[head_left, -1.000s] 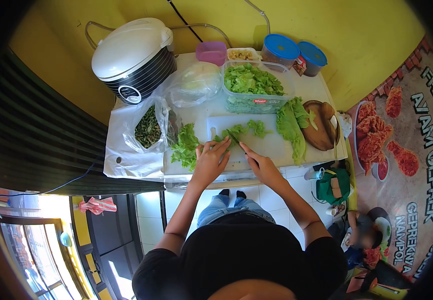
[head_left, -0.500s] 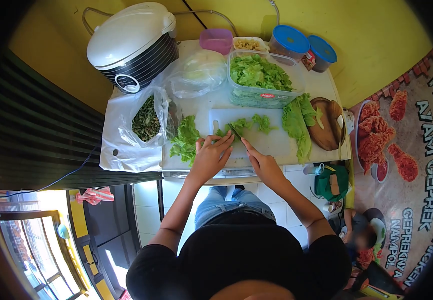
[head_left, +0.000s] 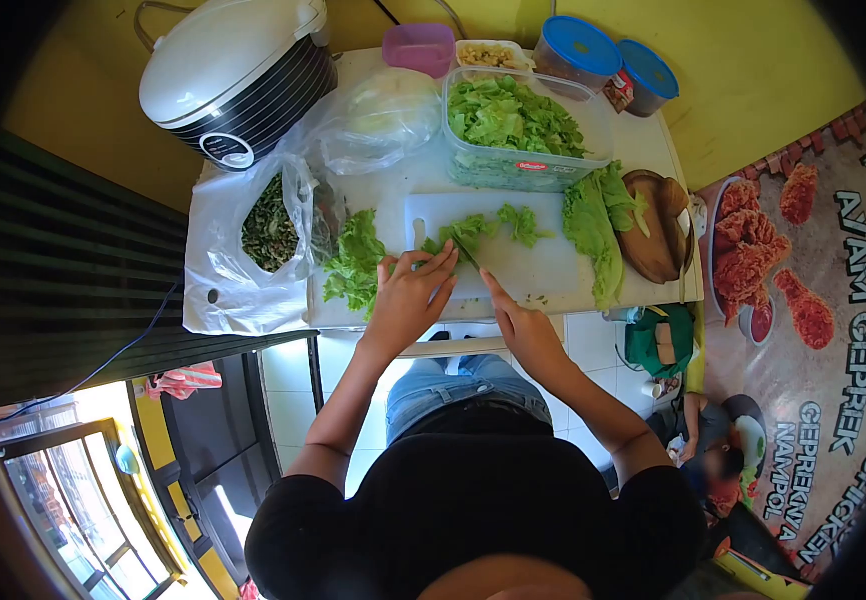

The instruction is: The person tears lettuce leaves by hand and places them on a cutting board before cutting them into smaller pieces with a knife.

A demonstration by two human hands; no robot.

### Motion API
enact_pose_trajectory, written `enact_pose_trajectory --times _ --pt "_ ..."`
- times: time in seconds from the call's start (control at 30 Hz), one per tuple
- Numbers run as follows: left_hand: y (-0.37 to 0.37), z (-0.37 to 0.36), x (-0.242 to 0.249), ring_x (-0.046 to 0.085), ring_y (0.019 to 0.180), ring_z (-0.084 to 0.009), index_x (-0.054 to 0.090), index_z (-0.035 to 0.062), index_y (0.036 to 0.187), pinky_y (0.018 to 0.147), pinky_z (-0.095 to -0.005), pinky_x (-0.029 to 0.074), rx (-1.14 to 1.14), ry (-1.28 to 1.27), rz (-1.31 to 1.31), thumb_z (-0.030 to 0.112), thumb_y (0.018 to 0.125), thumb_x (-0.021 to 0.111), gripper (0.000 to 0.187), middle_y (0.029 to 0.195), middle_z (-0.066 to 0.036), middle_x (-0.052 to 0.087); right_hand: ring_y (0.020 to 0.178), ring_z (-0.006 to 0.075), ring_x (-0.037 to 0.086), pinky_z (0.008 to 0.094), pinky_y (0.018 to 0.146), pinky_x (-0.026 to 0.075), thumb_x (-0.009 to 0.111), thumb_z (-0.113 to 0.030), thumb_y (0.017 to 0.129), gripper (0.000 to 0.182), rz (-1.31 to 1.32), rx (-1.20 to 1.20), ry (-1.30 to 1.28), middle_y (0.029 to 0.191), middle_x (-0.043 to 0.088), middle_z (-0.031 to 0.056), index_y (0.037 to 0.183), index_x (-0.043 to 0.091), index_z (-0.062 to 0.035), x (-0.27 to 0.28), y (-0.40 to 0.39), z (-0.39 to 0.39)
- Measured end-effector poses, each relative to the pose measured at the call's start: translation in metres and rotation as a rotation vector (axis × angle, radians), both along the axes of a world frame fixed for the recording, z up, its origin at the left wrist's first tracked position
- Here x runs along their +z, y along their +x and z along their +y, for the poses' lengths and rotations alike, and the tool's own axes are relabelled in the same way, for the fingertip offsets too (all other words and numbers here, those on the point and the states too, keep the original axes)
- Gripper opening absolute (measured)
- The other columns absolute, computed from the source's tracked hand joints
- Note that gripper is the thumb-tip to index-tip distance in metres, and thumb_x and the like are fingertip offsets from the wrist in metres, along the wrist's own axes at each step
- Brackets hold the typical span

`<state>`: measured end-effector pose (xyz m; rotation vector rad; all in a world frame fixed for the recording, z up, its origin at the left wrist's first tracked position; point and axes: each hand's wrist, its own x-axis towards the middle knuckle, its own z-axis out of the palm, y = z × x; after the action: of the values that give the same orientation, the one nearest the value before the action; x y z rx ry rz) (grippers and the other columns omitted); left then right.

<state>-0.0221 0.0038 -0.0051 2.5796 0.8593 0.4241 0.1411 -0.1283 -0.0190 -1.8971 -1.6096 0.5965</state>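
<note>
My right hand [head_left: 521, 318] is closed around the handle of a knife [head_left: 466, 252], whose blade points away and to the left among lettuce pieces. Close to the blade, my left hand [head_left: 413, 292] presses bunched lettuce leaves [head_left: 356, 262] with its fingers curled over them. The leaves stick out to the left of that hand. Beneath lies a white cutting board [head_left: 523, 270]. Cut lettuce pieces [head_left: 521, 224] rest on the board beyond the blade. Behind the board stands a clear plastic container [head_left: 513, 172] heaped with cut lettuce [head_left: 513, 120].
Whole lettuce leaves [head_left: 593, 235] lie right of the board, beside a brown wooden dish [head_left: 645, 245]. At left are a plastic bag of dark greens [head_left: 271, 230] and a rice cooker [head_left: 223, 70]. Blue-lidded tubs [head_left: 579, 45] stand at the back. Another person [head_left: 708, 440] is low at right.
The view has shifted, so the table and its contents sit slightly higher in the picture. Both hands stay at the lettuce, with the knife still in my right hand.
</note>
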Motion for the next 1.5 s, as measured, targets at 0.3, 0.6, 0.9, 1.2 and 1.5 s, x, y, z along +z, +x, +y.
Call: enact_pose_trajectory --times 0.3,0.6,0.9,1.2,1.5 --pt "-0.010 0.003 0.008 0.053 0.113 -0.0216 0.067 0.0110 0.118 0.101 -0.0457 0.028 0.021 -0.020 -0.017 0.026 0.093 0.059 0.030 0.127 0.000 0.063 0.061 0.0339 0.064 0.0368 0.062 0.051 0.050 -0.010 0.096 0.051 0.222 -0.010 -0.188 0.072 0.062 0.0206 0.146 0.040 -0.0185 0.028 0.016 -0.009" --pt "0.010 0.014 0.021 0.053 0.112 -0.0207 0.069 0.0162 0.114 0.098 -0.0441 0.029 0.021 -0.010 -0.107 0.024 0.090 0.062 0.026 0.121 -0.001 0.065 0.071 0.0173 0.054 0.0287 0.074 0.046 0.051 -0.010 0.098 0.046 0.399 -0.112 -0.248 0.083 0.062 0.0133 0.142 0.046 -0.0169 0.050 0.034 -0.028" --pt "0.020 0.014 -0.001 0.051 0.115 -0.0206 0.066 0.0128 0.118 0.100 -0.0462 0.030 -0.048 0.120 -0.009 0.027 0.090 0.062 0.032 0.124 -0.001 0.062 0.065 0.0140 0.053 0.0268 0.068 0.045 0.049 -0.010 0.098 0.048 0.441 -0.105 -0.204 0.076 0.060 0.0125 0.145 0.043 -0.0181 0.040 0.030 -0.004" --pt "0.020 -0.001 -0.003 0.050 0.117 -0.0227 0.063 0.0130 0.125 0.101 -0.0506 0.030 0.031 0.106 0.041 0.032 0.092 0.059 0.038 0.131 -0.001 0.057 0.060 0.0325 0.060 0.0363 0.065 0.049 0.048 -0.012 0.098 0.051 0.324 -0.035 -0.110 0.074 0.060 0.0206 0.147 0.038 -0.0195 0.022 0.021 0.009" --pt "0.015 -0.009 0.000 0.048 0.123 -0.0231 0.060 0.0071 0.127 0.104 -0.0516 0.028 0.025 0.038 0.049 0.032 0.093 0.058 0.042 0.136 -0.002 0.056 0.053 0.0124 0.043 0.0270 0.056 0.042 0.046 -0.014 0.100 0.050 0.355 -0.041 -0.087 0.063 0.048 0.0080 0.148 0.036 -0.0200 0.021 0.013 0.004"
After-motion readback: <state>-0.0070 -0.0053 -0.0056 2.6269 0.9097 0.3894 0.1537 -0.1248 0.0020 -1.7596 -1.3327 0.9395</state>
